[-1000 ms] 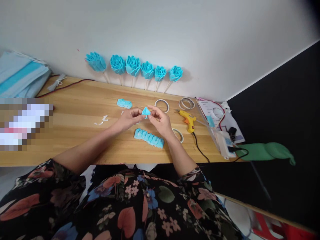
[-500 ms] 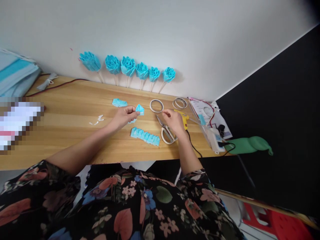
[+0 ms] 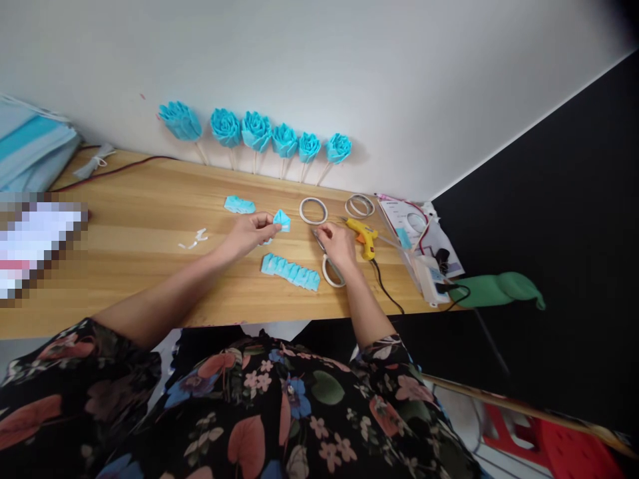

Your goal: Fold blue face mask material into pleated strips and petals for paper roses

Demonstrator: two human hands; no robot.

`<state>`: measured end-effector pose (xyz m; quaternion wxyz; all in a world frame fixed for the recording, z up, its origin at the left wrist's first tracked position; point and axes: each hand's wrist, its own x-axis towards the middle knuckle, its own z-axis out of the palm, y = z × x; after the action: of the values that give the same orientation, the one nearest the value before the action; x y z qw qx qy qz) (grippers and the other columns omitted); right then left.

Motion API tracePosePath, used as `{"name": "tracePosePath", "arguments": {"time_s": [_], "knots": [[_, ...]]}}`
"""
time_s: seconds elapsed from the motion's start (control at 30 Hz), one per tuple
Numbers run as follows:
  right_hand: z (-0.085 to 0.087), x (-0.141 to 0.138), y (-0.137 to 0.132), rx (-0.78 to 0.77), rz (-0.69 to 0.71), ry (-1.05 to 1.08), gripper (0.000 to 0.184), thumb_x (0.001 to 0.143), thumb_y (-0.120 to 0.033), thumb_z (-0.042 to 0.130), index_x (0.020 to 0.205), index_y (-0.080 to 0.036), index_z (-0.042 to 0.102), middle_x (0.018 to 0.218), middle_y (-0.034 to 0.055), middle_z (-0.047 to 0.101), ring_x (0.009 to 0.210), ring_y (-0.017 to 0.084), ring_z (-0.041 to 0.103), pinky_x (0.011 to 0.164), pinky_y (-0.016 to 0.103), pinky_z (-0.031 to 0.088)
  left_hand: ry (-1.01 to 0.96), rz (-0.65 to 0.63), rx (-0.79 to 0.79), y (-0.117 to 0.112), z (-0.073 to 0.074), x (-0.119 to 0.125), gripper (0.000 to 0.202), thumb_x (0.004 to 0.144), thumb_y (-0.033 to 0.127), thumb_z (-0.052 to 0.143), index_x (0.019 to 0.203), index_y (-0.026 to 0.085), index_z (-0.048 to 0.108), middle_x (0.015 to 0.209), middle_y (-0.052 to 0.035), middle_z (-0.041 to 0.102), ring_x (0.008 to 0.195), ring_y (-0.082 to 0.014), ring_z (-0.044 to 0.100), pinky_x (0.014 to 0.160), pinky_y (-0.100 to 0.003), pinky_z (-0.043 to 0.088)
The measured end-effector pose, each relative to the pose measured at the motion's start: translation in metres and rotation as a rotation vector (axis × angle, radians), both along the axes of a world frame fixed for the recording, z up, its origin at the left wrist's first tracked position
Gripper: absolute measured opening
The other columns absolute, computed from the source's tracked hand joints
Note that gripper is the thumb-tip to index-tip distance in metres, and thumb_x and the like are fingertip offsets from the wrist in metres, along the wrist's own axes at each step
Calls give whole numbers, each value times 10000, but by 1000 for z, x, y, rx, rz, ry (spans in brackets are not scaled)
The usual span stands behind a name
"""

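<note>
My left hand (image 3: 252,233) pinches a small folded blue paper petal (image 3: 281,221) with a pale strip along its lower edge. My right hand (image 3: 338,243) has thumb and fingers pressed together; what they hold, if anything, is too small to make out. It hovers over the scissors (image 3: 333,274), hiding much of them; one white handle loop shows. Below the hands lies an overlapping row of folded blue petals (image 3: 290,271). A shorter row of blue petals (image 3: 239,205) lies behind my left hand. Another bit of blue shows beneath that hand, mostly covered.
A tape roll (image 3: 313,211), more tape rolls (image 3: 359,205) and a yellow glue gun (image 3: 364,235) lie to the right, near a power strip (image 3: 431,281). Several blue paper flowers (image 3: 257,132) on sticks lean against the wall. White scraps (image 3: 194,239) lie left.
My right hand has moved left and slightly down, away from the glue gun, which now shows more fully. My left hand and its petal have shifted very slightly right.
</note>
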<state>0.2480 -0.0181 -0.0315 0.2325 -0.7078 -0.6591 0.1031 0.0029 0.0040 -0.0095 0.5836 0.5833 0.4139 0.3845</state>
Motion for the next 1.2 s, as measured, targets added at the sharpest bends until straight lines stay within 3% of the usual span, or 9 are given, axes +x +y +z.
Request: {"name": "tracePosePath", "arguments": {"time_s": [0.37, 0.53, 0.67, 0.8, 1.07, 1.2], "knots": [[-11, -2, -2, 108, -25, 130, 216, 972, -295, 449, 969, -204, 645, 841, 51, 753, 792, 206, 686, 768, 308, 474, -32, -31, -37, -1, -4, 0, 283, 740, 376, 699, 602, 164, 572, 586, 20, 551, 536, -75, 452, 564, -235, 376], [8, -19, -19, 396, 90, 253, 270, 997, -404, 461, 974, -217, 656, 892, 44, 743, 796, 175, 680, 753, 303, 508, -50, -72, -98, -3, -4, 2, 274, 737, 359, 705, 594, 161, 582, 563, 22, 544, 519, -72, 451, 545, -230, 376], [27, -34, -29, 629, 213, 69, 223, 1001, -346, 494, 963, -250, 691, 862, 42, 731, 802, 184, 662, 757, 345, 515, -43, -103, -105, -6, -2, 3, 269, 762, 336, 694, 591, 158, 586, 546, 23, 529, 511, -73, 455, 522, -220, 365], [33, -40, -27, 749, 359, -55, 190, 993, -274, 514, 961, -262, 700, 870, 41, 738, 839, 192, 668, 774, 367, 508, -33, -160, -84, -7, -1, 2, 283, 792, 322, 672, 584, 158, 574, 529, 23, 515, 507, -74, 457, 514, -212, 370], [21, -37, -19, 683, 442, -84, 184, 990, -280, 515, 969, -254, 696, 901, 50, 742, 854, 196, 663, 795, 384, 492, -14, -239, -43, -6, -4, 2, 277, 780, 351, 670, 596, 164, 580, 542, 18, 524, 505, -77, 451, 508, -217, 377], [19, -36, -18, 736, 450, -106, 177, 987, -266, 522, 961, -258, 697, 888, 44, 743, 839, 192, 661, 774, 376, 491, 0, -244, -34, -7, -1, 2, 273, 791, 350, 662, 603, 166, 588, 548, 15, 525, 510, -78, 458, 513, -219, 384]]}}
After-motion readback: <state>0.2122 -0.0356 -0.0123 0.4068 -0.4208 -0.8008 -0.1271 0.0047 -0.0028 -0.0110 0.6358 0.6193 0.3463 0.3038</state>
